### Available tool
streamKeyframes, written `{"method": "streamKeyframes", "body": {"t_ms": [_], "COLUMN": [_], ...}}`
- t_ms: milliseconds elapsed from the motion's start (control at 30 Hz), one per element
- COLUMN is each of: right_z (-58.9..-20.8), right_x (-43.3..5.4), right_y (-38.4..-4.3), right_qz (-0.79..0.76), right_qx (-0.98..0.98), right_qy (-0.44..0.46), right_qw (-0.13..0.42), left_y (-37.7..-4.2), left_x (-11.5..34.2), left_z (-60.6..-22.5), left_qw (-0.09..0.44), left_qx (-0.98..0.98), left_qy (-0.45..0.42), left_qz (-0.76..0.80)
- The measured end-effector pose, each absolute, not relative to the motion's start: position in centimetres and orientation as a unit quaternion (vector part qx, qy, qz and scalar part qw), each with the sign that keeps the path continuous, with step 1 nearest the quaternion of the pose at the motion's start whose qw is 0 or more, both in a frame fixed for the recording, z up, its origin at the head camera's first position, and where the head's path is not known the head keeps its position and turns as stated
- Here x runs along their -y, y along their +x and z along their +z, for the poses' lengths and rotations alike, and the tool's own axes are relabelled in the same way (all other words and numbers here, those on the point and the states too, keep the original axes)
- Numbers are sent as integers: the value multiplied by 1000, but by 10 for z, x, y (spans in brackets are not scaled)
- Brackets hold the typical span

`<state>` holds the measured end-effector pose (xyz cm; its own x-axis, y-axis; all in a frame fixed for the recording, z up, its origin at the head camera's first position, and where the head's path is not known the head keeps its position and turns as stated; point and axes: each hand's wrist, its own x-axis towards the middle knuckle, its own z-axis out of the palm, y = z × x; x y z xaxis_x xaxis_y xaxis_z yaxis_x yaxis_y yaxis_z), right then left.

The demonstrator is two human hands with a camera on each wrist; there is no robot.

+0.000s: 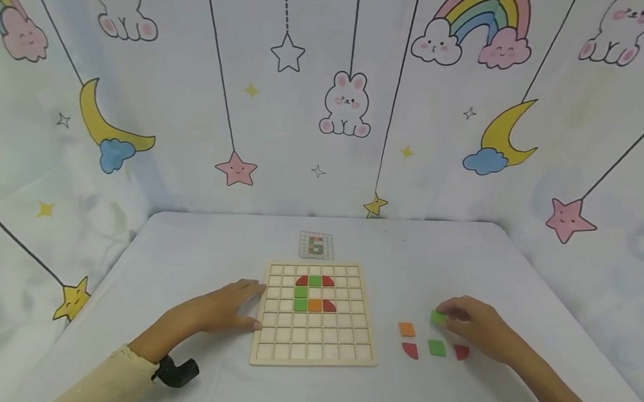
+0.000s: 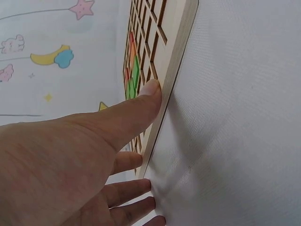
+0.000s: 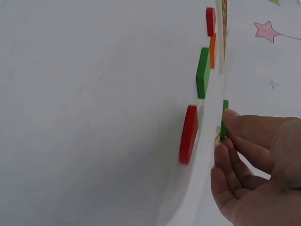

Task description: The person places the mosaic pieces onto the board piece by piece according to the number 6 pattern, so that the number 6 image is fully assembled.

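My left hand (image 1: 228, 307) rests at the left edge of a wooden grid board (image 1: 317, 339), fingers extended. In the left wrist view the thumb (image 2: 141, 101) lies on the board's rim. Red quarter-circle, green square and orange square tiles form a partial figure in the upper cells, including an orange tile (image 1: 314, 305). Right of the board, my right hand (image 1: 477, 327) pinches a green square tile (image 3: 224, 120) between thumb and fingers. Near that hand lie a green square (image 1: 436, 347), a red quarter-circle (image 1: 461, 352), an orange square (image 1: 406, 329) and another red quarter-circle (image 1: 410, 350).
Behind the board lies a small clear card (image 1: 316, 245) with a grid and a coloured figure printed on it. A white cloth covers the table (image 1: 200, 374). A curtain (image 1: 315, 144) with printed rabbits, stars and moons hangs around the back and sides.
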<state>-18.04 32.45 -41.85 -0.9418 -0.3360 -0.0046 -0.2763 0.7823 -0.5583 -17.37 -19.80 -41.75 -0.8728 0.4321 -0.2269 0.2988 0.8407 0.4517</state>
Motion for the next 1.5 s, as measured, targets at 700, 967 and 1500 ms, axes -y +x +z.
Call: {"method": "streamKeyframes", "body": {"t_ms": [700,967,1500], "right_z": [-415,-421,-427], "right_x": [-195,-156,-126], "right_y": [-186,-183,-184], "right_qz": [-300,-323,-285], "right_qx": [-937,-926,-924], "right_qy": [-165,-178,-236], "right_qw": [67,82,94], "left_y": [-175,-172,-173], "left_x": [200,198,197], "left_z": [-422,-417,-417], "left_qw": [159,161,161], "left_qx": [-948,-947,-947], "left_qy": [192,185,186], "left_qz": [199,208,206]}}
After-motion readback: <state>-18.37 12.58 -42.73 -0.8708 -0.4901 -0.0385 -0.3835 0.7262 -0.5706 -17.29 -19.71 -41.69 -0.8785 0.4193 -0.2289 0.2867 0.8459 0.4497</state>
